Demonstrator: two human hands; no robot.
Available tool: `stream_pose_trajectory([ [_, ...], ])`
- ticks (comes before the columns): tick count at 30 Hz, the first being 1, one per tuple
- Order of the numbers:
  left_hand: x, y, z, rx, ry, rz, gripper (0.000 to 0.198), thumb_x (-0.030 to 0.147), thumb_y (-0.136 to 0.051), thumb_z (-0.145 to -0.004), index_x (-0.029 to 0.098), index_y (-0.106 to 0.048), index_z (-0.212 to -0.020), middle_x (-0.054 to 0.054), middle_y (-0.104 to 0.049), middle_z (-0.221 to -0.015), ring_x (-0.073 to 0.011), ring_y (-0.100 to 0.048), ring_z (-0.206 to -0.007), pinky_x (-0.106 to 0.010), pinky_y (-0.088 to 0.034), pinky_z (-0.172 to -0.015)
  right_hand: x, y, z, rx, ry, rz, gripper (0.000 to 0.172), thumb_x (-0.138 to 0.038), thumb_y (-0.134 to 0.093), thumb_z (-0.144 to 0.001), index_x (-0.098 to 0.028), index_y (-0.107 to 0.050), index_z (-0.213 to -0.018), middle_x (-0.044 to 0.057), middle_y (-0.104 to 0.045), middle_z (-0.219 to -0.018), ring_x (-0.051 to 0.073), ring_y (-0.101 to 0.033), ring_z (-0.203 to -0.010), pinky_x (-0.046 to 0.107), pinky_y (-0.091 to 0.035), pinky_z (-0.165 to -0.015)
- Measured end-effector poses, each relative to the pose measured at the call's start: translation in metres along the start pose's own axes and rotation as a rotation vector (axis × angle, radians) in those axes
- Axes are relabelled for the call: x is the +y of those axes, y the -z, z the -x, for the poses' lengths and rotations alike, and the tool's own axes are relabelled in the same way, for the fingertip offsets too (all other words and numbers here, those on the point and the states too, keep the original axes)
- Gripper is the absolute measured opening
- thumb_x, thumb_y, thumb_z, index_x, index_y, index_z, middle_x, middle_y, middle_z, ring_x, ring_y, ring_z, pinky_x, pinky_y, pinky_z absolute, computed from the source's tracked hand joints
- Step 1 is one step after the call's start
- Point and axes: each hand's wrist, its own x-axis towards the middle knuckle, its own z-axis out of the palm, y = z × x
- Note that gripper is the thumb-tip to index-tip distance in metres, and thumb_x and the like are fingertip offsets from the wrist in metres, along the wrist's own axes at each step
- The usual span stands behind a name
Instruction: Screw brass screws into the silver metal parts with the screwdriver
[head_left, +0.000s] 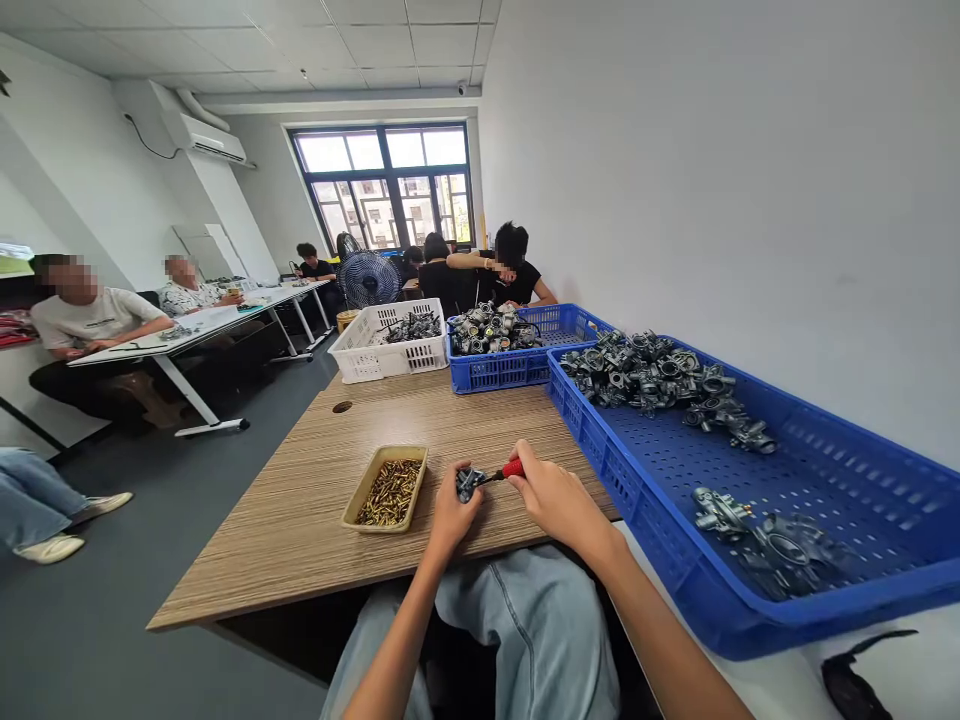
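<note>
My left hand (454, 510) is closed around a small grey metal carburetor (469, 484) just above the table's front edge. A screwdriver with a red handle (513, 468) is gripped in my right hand (551, 495), its dark shaft pointing left and its tip at the carburetor. Whether the tip sits in a screw is too small to tell. To the left of my left hand stands a shallow yellowish tray (349, 512) full of small brass-coloured parts (390, 492).
On my right, a long blue crate (660, 560) holds many metal carburetors (645, 370). A second blue crate (499, 374) and a white crate (386, 360) with parts stand at the wood-grain table's (277, 500) far end. Several people sit beyond and at white tables (187, 345) leftward.
</note>
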Motion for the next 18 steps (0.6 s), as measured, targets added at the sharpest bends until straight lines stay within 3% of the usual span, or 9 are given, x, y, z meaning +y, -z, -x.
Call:
stream_pose_trajectory([
  [7, 0.0, 0.0, -0.001, 0.008, 0.012, -0.017, 0.043, 0.035, -0.068, -0.084, 0.022, -0.062, -0.125, -0.008, -0.075, -0.118, -0.0262, -0.071, -0.108, -0.041, -0.053, -0.1, 0.002, 0.002, -0.002, 0.04, -0.085, 0.104, 0.026, -0.04, -0.041, -0.115, -0.02, -0.049, -0.129, 0.016, -0.079, -0.107, 0.032, -0.079, -0.101, 0.033, -0.045, -0.076],
  [10, 0.0, 0.001, 0.0, 0.0, 0.008, -0.011, 0.043, 0.036, -0.069, -0.085, 0.022, -0.063, -0.125, -0.009, -0.075, -0.119, -0.0266, -0.072, -0.108, -0.043, -0.054, -0.101, 0.011, 0.002, -0.003, 0.016, 0.004, -0.058, 0.019, -0.031, -0.044, -0.112, -0.023, -0.048, -0.129, 0.013, -0.078, -0.114, 0.03, -0.077, -0.109, 0.033, -0.048, -0.082],
  [13, 0.002, 0.001, 0.001, -0.002, 0.009, 0.012, 0.046, 0.034, -0.07, -0.085, 0.022, -0.063, -0.129, -0.009, -0.076, -0.122, -0.0268, -0.072, -0.112, -0.043, -0.054, -0.103, 0.021, 0.0, -0.004, -0.006, 0.131, -0.249, 0.024, -0.022, -0.047, -0.108, -0.026, -0.045, -0.131, 0.011, -0.075, -0.125, 0.026, -0.072, -0.12, 0.033, -0.048, -0.094],
  [18, 0.001, 0.002, 0.001, -0.068, 0.011, 0.059, 0.056, 0.032, -0.07, -0.085, 0.022, -0.06, -0.14, -0.01, -0.075, -0.127, -0.0265, -0.072, -0.114, -0.043, -0.054, -0.105, 0.024, 0.003, -0.003, -0.019, 0.135, -0.347, 0.017, -0.021, -0.046, -0.106, -0.027, -0.047, -0.121, 0.009, -0.073, -0.12, 0.024, -0.071, -0.115, 0.034, -0.048, -0.095],
])
